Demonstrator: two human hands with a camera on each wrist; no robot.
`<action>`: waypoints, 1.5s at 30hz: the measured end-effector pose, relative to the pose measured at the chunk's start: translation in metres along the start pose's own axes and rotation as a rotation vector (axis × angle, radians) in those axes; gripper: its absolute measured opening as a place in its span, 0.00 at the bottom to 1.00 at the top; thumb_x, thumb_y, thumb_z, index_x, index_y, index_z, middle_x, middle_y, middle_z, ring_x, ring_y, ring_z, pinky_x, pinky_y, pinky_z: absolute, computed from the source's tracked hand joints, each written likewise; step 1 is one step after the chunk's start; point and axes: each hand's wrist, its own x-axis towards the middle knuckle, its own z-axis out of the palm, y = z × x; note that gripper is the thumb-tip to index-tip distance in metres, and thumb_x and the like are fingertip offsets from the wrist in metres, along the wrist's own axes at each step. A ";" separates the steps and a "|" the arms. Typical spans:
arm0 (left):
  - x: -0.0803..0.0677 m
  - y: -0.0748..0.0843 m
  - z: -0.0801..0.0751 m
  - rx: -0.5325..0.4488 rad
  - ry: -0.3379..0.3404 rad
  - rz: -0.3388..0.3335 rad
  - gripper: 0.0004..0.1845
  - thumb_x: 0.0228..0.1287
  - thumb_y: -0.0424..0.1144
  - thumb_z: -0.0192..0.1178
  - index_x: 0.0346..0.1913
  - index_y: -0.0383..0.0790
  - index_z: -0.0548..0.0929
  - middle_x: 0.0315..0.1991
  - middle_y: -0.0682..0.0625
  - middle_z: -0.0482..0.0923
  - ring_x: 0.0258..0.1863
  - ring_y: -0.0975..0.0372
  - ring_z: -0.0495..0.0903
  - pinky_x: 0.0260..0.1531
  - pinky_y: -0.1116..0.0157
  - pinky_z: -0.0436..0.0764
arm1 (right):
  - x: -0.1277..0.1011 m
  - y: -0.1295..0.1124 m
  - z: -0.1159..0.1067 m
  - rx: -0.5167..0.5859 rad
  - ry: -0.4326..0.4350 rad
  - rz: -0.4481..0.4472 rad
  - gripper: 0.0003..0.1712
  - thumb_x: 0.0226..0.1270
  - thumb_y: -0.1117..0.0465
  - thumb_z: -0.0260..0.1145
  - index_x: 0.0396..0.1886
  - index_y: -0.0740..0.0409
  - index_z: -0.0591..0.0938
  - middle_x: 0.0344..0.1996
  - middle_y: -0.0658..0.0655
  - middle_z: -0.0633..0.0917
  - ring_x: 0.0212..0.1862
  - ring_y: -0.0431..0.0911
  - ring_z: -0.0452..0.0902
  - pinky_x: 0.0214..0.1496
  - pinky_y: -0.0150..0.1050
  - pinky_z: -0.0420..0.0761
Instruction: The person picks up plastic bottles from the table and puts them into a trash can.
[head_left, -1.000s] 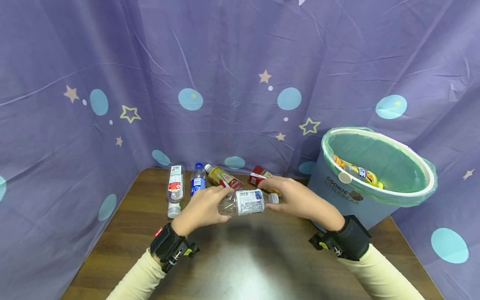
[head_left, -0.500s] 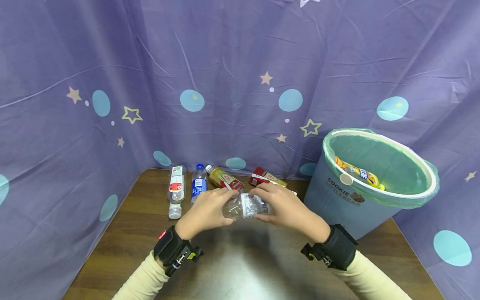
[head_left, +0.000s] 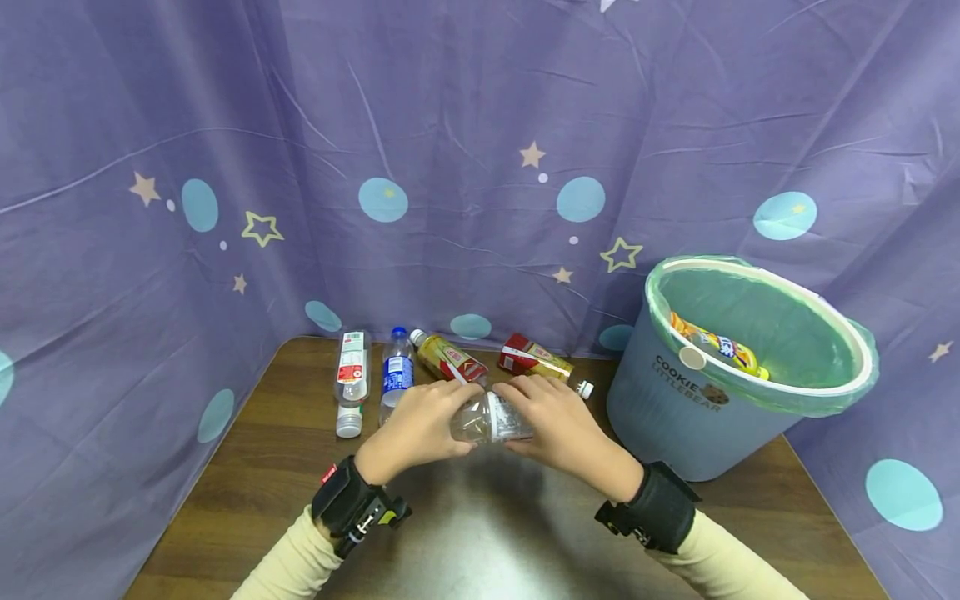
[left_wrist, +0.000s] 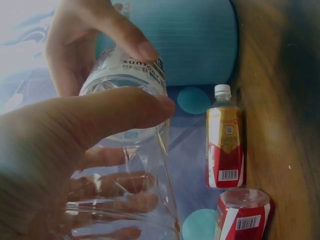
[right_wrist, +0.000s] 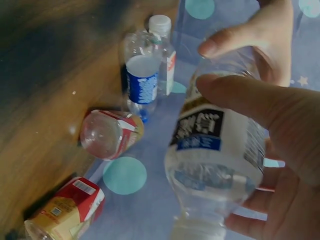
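Both hands hold one clear plastic bottle [head_left: 472,422] sideways above the table. My left hand [head_left: 415,422] grips the bare base end, its thumb across the near side and its fingers behind. My right hand [head_left: 557,421] is curled round the labelled part, hiding the neck end in the head view. A white label [right_wrist: 235,130] with a dark printed panel wraps the bottle, and its whitish cap [right_wrist: 197,230] shows at the bottom of the right wrist view. Through the clear wall in the left wrist view, the left fingers [left_wrist: 120,185] are visible.
Behind the hands lie two red-and-gold bottles [head_left: 450,358], a blue-labelled bottle [head_left: 397,375] and a clear bottle with a white-and-red label [head_left: 352,367]. On the right stands a blue-grey bin [head_left: 667,425] with a green liner, a yellow bottle [head_left: 720,346] inside. A purple curtain [head_left: 465,275] backs the table.
My right hand has slid left along the bottle, from the cap end onto the label, closer to the left hand. The left hand has shifted slightly right and keeps its grip.
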 end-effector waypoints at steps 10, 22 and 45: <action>0.000 0.004 0.007 -0.018 0.016 0.019 0.39 0.39 0.56 0.81 0.58 0.47 0.82 0.45 0.51 0.87 0.39 0.59 0.87 0.36 0.62 0.84 | -0.005 -0.007 0.020 -0.106 0.072 0.022 0.50 0.29 0.47 0.89 0.58 0.53 0.79 0.43 0.53 0.85 0.44 0.51 0.83 0.50 0.46 0.83; 0.002 0.012 0.009 -0.008 -0.039 0.020 0.41 0.39 0.57 0.81 0.59 0.45 0.81 0.48 0.50 0.87 0.42 0.57 0.87 0.38 0.60 0.85 | -0.011 -0.007 0.030 -0.167 0.086 0.025 0.53 0.20 0.43 0.89 0.54 0.53 0.78 0.38 0.52 0.84 0.38 0.49 0.81 0.37 0.43 0.83; -0.007 0.002 0.013 -0.084 -0.027 0.013 0.39 0.41 0.59 0.81 0.58 0.50 0.82 0.46 0.53 0.87 0.39 0.61 0.86 0.35 0.64 0.84 | -0.013 0.005 0.026 -0.140 -0.046 0.036 0.49 0.25 0.40 0.87 0.51 0.52 0.78 0.36 0.52 0.83 0.35 0.49 0.81 0.33 0.43 0.83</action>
